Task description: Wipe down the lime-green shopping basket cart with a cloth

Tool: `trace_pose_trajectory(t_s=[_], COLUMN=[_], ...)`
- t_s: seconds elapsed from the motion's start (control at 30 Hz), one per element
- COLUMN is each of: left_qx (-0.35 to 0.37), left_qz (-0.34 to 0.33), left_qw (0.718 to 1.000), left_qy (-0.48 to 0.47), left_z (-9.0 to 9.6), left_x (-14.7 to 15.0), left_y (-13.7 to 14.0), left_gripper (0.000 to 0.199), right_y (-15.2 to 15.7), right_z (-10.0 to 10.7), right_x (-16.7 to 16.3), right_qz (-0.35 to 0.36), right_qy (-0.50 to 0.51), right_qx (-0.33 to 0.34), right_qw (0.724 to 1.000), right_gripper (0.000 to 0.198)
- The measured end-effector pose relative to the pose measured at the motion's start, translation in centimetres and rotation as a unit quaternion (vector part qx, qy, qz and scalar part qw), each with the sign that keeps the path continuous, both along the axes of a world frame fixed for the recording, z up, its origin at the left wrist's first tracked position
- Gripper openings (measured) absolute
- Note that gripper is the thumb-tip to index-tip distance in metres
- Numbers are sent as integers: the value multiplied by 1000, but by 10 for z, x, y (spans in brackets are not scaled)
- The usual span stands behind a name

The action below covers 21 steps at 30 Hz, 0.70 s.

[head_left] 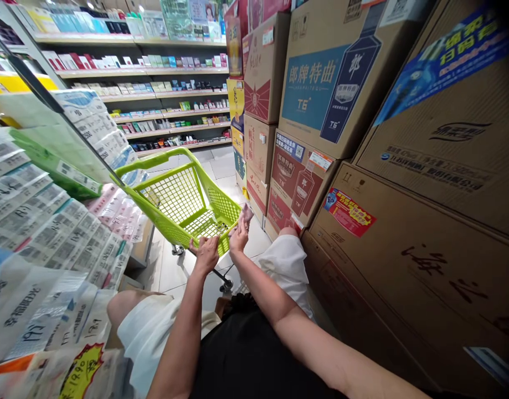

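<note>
A bright green plastic shopping cart (183, 213) with a lattice basket stands in front of my knees. My left hand (206, 256) is closed over its near rim, with the thumb out to the left. Just to the right, my right hand (239, 237) is closed on a crumpled, pinkish-grey cloth (247, 213), at the cart's right near corner. The cloth sits against the outer side of the rim; part of it is hidden by my fingers. Inside the basket, only the lattice floor and a printed panel show.
Stacked cardboard cartons (308, 94) rise close on my right. Wrapped paper packs (71, 233) with handwritten prices are piled on the left. Shelves (166, 72) of small boxed goods line the back. Pale floor tiles (221, 160) run between them.
</note>
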<state>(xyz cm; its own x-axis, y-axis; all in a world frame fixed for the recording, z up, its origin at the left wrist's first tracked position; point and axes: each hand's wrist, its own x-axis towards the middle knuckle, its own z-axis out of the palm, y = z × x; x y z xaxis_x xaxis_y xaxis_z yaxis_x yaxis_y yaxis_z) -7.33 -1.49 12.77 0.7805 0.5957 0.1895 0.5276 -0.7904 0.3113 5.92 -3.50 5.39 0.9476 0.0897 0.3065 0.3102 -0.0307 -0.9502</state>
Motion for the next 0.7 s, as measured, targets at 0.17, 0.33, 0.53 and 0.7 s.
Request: trace_pose_trajectory(t_s=[0.17, 0.33, 0.53, 0.7], left_qx=[26, 36, -29, -30], left_qz=[-25, 61, 54, 69], left_qw=[999, 993, 984, 971], left_qy=[-30, -92, -170, -226], left_z=[7, 2, -12, -20], left_x=[-8, -14, -8, -7], left_y=[15, 17, 11, 14], left_gripper=[41, 43, 47, 43], right_y=[-4, -7, -16, -20], right_z=[-15, 1, 17, -15], right_x=[-49, -31, 6, -72], right_qz=[48, 94, 91, 192], right_qy=[-55, -119, -89, -222], right_qx=[-18, -52, -67, -43], right_qw=[997, 987, 990, 955], right_gripper=[53, 55, 61, 53])
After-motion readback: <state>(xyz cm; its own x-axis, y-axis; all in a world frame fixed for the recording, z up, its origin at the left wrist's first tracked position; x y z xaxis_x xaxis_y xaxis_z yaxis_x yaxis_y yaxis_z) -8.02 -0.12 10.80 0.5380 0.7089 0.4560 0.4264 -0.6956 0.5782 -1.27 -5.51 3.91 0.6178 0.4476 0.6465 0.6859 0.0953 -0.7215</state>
